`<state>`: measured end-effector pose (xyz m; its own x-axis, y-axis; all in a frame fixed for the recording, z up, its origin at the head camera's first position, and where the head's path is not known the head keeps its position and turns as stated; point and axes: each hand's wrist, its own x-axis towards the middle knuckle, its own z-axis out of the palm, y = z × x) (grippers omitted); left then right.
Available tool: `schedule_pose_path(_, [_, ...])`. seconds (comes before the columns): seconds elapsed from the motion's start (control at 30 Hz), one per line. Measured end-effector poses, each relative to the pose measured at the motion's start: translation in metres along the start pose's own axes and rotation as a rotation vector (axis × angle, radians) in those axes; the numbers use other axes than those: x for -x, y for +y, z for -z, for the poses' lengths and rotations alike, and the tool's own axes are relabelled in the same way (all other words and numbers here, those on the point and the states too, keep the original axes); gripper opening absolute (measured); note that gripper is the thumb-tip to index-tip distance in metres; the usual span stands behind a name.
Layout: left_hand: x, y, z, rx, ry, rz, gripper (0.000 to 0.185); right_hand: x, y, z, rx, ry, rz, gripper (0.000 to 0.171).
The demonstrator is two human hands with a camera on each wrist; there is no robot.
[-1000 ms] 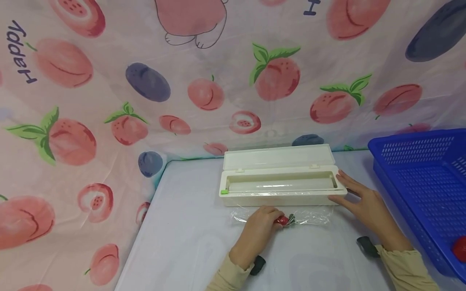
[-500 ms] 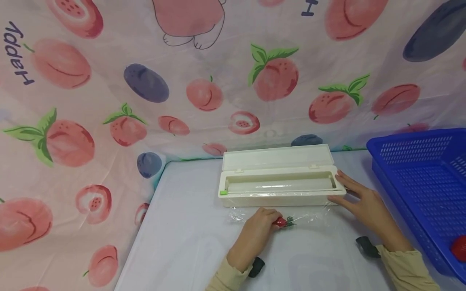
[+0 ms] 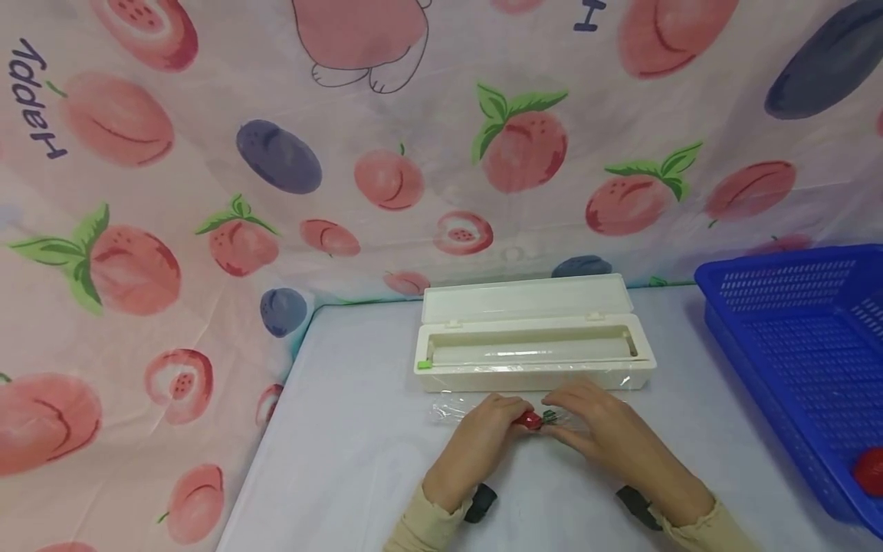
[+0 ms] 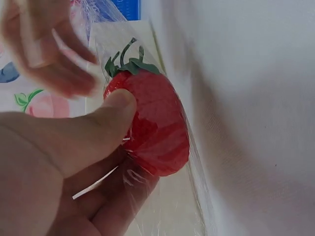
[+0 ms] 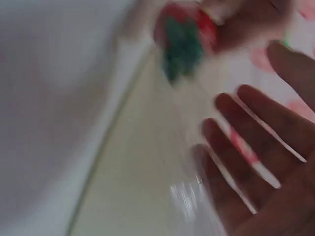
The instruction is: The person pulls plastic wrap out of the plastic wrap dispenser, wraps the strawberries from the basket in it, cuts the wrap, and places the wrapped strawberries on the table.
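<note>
So the left hand [image 3: 483, 445] is pinching a little red strawberry [image 3: 530, 419], thumb pressed on its side and fingers curled underneath, with a sheet of clear cling film [image 3: 451, 410] caught between skin and fruit. It sits low on the bench [image 3: 359, 475], just in front of the cream film dispenser box [image 3: 531, 360], whose lid stands open. The right hand [image 3: 607, 437] is right beside the strawberry's green leafy end with fingers spread and relaxed, not gripping anything; the right wrist view is blurry, but the fingers [image 5: 256, 142] look straight. Off to the right is a blue basket [image 3: 793, 345] with something red [image 3: 871, 469] in it.
</note>
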<state>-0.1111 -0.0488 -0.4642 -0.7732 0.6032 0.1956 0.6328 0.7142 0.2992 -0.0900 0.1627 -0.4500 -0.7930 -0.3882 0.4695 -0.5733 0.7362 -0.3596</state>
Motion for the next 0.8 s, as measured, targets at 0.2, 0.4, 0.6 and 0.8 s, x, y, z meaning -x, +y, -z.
schedule_pose_path(0.2, [-0.001,-0.006,0.003,0.069,-0.049,-0.036,0.017,0.002,-0.008,-0.024,0.064,-0.075,-0.021,0.040])
schedule_pose_path(0.4, [0.002,-0.014,0.008,0.184,-0.109,-0.025,0.016,0.005,-0.008,-0.036,0.027,0.002,-0.003,0.030])
schedule_pose_path(0.6, [0.000,-0.015,0.013,0.160,-0.115,-0.062,0.015,0.005,-0.011,-0.038,0.026,0.020,-0.018,0.027])
schedule_pose_path(0.8, [0.003,-0.015,0.017,0.193,-0.180,-0.059,0.011,0.006,-0.017,-0.040,-0.006,-0.028,-0.019,0.020])
